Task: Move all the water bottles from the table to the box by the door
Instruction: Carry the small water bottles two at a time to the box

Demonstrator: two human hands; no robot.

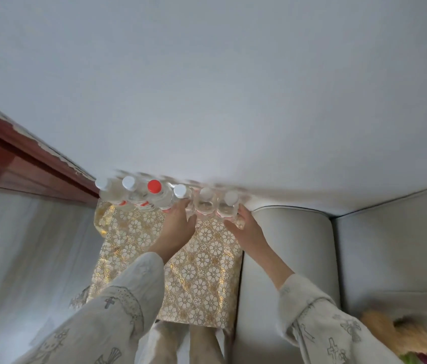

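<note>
Bottles (180,197) against both hands' fingers (184,206).

We see a room in soft, even, cool daylight with no harsh shadows or glare, the wide lens curving the sofa (364,245) and wood trim (23,158) toward the edges, and motion blur smearing the row of bottles (167,197) along the wall.

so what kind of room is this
Probably a living room at home: a grey sofa stands beside a small table under a floral cloth, with water bottles lined along a plain white wall.
</note>
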